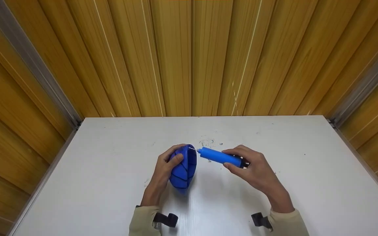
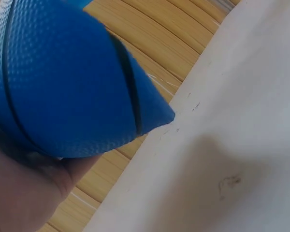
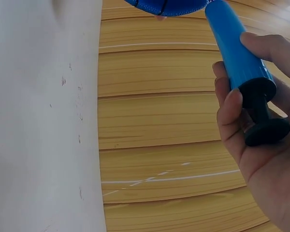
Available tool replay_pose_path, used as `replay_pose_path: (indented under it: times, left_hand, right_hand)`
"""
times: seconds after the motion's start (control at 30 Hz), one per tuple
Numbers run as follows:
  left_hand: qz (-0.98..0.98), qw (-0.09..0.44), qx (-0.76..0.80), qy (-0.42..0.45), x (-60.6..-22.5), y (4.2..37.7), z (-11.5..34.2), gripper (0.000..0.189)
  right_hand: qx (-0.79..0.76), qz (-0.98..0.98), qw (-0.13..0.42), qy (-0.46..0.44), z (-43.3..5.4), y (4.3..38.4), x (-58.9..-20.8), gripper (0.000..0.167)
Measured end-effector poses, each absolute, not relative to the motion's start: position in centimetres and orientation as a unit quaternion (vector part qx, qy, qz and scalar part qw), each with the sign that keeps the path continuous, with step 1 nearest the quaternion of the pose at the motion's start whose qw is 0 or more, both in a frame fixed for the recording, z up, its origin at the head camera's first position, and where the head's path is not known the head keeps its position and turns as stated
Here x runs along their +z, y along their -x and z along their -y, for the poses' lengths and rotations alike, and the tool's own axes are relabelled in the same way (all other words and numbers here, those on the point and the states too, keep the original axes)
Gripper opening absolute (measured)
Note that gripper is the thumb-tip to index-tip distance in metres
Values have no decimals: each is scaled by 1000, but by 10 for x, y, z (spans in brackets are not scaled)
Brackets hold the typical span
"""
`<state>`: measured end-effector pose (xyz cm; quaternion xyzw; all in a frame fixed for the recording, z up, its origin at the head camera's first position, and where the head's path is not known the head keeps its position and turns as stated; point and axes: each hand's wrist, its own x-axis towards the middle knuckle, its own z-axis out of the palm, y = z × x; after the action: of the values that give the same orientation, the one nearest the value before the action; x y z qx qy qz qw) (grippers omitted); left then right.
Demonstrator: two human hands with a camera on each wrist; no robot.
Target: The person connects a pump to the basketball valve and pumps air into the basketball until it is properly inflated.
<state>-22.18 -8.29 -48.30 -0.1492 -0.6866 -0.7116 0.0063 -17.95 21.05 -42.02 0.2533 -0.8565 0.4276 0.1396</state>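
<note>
A deflated blue ball (image 1: 179, 173) with black seam lines, folded in on itself, is gripped by my left hand (image 1: 164, 168), thumb on its near side. In the left wrist view the ball (image 2: 72, 82) shows a pebbled skin and a pointed corner. My right hand (image 1: 254, 167) holds a blue hand pump (image 1: 220, 155) between thumb and fingers. A thin needle at the pump's tip meets the ball's upper edge; whether it sits inside the ball I cannot tell. The right wrist view shows the pump's black plunger handle (image 3: 267, 131) near the palm, a little out of the barrel.
Beneath both hands spreads a white table (image 1: 110, 164) with small dark marks near the ball. Wood-patterned panels (image 1: 176, 59) rise behind the table's far edge and along both sides. Dark clips (image 1: 167, 219) are strapped at the wrists.
</note>
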Motion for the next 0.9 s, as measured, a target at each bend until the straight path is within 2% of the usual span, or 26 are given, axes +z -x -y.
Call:
replay_pose_path:
  times: [0.13,0.33,0.9]
  left_hand:
    - [702,4,-697,149,-483,221,84,52]
    - [695,4,-700,165,-483,222,85,41]
    - [689,21,-703,174,-478,219,85,35]
  right_hand:
    - [426,852,151,-263,-212,179,-419,32]
    - [426,853,141,-268,-213,176,-416,33]
    - [411,858,146,-272,-211,170,-405,35]
